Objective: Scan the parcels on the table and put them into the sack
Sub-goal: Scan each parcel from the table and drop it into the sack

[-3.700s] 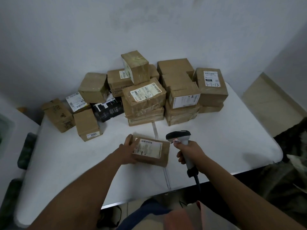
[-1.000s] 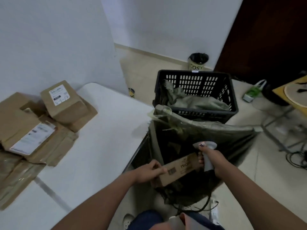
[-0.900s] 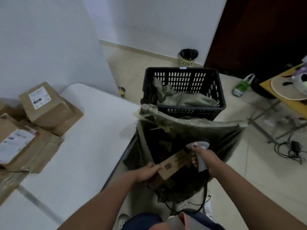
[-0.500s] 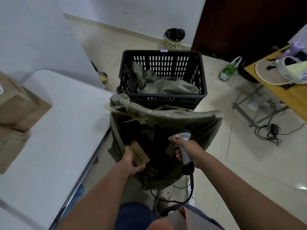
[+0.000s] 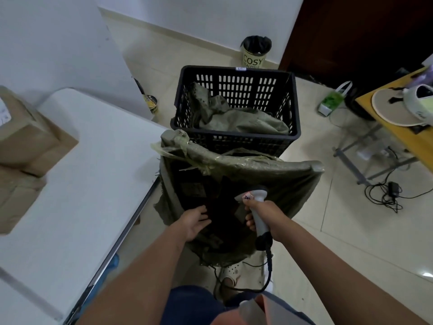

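1. Pale floor tiles run out beneath a black slatted crate [image 5: 236,95], and just in front of it a drab green sack [image 5: 246,170] hangs open beside the white table [image 5: 77,184].
2. Over the mouth of that sack the left hand [image 5: 195,222] hangs empty, palm half upturned, fingers loose and spread, gripping nothing.
3. Straight below and just beyond those fingers, cardboard shapes lie in the dark of the sack; I cannot tell one parcel from another down there.
4. To the right of the left hand, nearly level with it, the right hand [image 5: 263,212] is wrapped round the handle of the grey scanner [image 5: 254,202]. Its head points away over the sack, and its cable trails down towards the floor.
5. What the next move hangs on, to my eye: the remaining parcels [image 5: 25,141] sit stacked at the table's far-left edge, well apart from both hands, up and to the left of the free one.
6. The left hand is the nearer to them and the only one unoccupied, so the reach falls to it, sweeping leftward across the bare tabletop.
7. That stack's long side runs back along the wall, its near corner facing the hand.
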